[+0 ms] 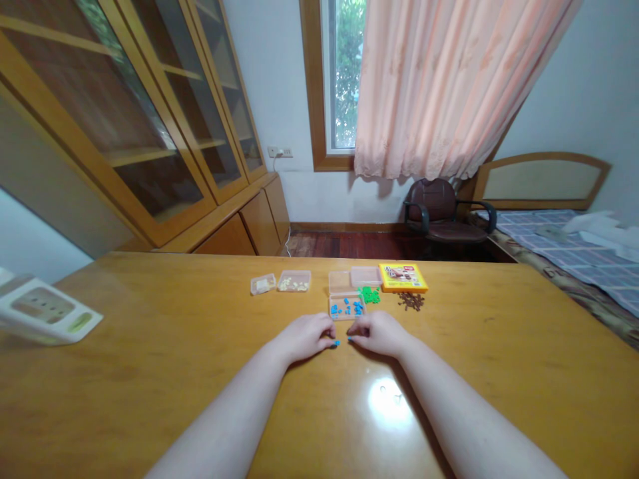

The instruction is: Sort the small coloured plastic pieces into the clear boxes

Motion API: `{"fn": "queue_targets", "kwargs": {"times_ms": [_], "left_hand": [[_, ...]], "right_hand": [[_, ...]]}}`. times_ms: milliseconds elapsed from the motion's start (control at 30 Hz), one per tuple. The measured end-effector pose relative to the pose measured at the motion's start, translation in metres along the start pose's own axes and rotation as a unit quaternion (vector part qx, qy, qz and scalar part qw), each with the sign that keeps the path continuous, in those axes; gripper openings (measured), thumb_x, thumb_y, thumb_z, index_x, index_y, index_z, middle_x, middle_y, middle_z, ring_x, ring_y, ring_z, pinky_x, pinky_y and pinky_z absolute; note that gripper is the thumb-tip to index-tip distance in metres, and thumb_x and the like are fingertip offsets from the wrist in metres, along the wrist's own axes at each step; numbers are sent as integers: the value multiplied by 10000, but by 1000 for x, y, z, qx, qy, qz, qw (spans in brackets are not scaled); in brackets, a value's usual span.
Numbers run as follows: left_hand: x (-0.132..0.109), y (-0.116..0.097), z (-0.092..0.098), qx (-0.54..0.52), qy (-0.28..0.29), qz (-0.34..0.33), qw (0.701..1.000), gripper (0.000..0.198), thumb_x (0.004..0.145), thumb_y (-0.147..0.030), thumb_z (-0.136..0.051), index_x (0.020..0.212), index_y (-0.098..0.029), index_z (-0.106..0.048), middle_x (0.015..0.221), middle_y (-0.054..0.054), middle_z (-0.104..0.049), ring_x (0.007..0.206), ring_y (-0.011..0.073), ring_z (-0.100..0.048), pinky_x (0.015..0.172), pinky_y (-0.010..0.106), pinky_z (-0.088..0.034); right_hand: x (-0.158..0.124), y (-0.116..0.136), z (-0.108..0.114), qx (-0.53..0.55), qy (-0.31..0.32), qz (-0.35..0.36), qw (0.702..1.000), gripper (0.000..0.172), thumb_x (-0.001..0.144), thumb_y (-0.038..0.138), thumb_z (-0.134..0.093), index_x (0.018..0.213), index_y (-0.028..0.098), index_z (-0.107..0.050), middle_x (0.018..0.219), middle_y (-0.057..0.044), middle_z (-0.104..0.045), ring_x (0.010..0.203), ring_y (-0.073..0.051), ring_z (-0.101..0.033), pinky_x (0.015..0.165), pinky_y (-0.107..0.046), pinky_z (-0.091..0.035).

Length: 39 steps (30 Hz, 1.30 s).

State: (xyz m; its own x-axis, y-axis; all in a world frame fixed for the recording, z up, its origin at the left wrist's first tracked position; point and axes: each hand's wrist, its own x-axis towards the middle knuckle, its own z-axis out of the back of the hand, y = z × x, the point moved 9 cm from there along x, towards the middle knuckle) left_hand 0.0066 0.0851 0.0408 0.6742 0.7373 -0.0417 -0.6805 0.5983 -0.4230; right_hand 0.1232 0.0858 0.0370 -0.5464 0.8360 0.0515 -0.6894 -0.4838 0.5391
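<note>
My left hand [309,336] is closed in a pinch, with a small blue block [337,343] showing at its fingertips. Facing it across a narrow gap, my right hand [377,332] pinches another small blue block [350,338], mostly covered by the fingers. Both hands rest low over the wooden table [200,399]. Just beyond them lies an open clear plastic box [341,315] with several blue blocks [358,308] in it; its lid [340,282] is folded back. A heap of small green blocks [370,295] sits beside this box, past my right hand.
Behind the green heap is another clear container [366,276]. A yellow box [403,277] and brown pieces [411,302] lie to the right. Clear boxes with pale pieces [294,282] and whitish contents [263,284] stand left. A white plastic object [54,309] is at far left.
</note>
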Motion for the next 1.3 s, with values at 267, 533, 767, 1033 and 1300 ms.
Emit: {"fn": "queue_targets", "kwargs": {"times_ms": [267,533,767,1033,1300], "left_hand": [[4,1,-4,23,3,6,1000,79,820,-235,-540,856,-215,-608,883,5,-643,786,149,-583,685,230,-420],[3,4,-4,25,-3,17,1000,95,834,-249,-524,861,-205,-602,887,18,-639,793,157,-584,694,239,-431],[4,5,2,8,-42,10,999,96,845,-252,-515,875,-207,-594,905,22,-618,823,156,-576,739,253,-440],[7,14,26,-33,-201,22,979,138,879,-247,-475,884,-184,-599,911,39,-610,881,159,-567,813,284,-453],[5,1,20,0,-155,6,988,202,856,-220,-501,1040,-218,-585,1053,50,-598,974,175,-561,879,313,-436]], "right_hand": [[2,13,-2,-125,4,22,992,219,779,244,-521,805,234,-738,782,-38,-730,680,-154,-631,607,-225,-384],[1,10,9,-87,-78,19,993,189,789,257,-536,742,215,-714,703,-26,-708,634,-139,-605,598,-217,-385],[-7,-29,36,-1,-242,-106,965,290,847,344,-477,956,200,-704,734,-50,-701,626,-157,-598,598,-239,-421],[1,-11,15,8,-124,-39,992,249,858,317,-475,887,219,-702,746,-21,-687,655,-137,-579,624,-224,-397],[0,-13,18,8,-129,-38,991,235,853,300,-487,902,218,-702,729,-20,-675,646,-133,-567,615,-223,-393]]}}
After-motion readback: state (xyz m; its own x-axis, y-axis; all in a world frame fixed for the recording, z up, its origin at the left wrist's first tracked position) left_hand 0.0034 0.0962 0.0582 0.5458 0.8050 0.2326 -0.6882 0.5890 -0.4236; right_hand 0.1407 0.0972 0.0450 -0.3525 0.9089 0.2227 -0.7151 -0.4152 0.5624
